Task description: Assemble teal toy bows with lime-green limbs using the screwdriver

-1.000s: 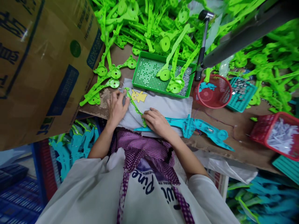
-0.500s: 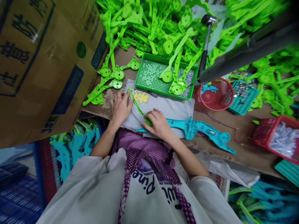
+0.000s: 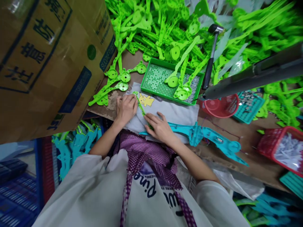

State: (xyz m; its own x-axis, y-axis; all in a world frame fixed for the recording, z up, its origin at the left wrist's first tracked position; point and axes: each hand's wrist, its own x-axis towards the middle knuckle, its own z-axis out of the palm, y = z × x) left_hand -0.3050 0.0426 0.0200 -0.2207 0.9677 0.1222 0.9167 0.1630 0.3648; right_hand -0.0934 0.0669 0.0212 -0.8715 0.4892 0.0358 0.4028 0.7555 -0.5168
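A slim bright green plastic arm (image 3: 141,106) lies slantwise on a grey cloth (image 3: 175,112) printed with a yellow cartoon figure. My left hand (image 3: 126,108) curls at its upper end, fingers bent and together. Over its lower end is my right hand (image 3: 159,126), closed on it with the fingers mostly covering that end. A turquoise plastic bow-shaped part (image 3: 194,133) extends from beneath my right hand toward the right, partly on the cloth.
Behind the cloth is a green perforated tray (image 3: 153,78) holding green parts and small metal pieces. A hammer (image 3: 210,60) leans near a dark metal pole (image 3: 255,71). Red baskets (image 3: 267,142) stand right; a large carton (image 3: 54,63) rises left. Green parts (image 3: 161,28) heap behind.
My left hand has turned and drawn its fingers in by the green arm. A clear strip between my hands no longer shows. My right hand's fingers have shifted slightly; the whole view has tilted a little.
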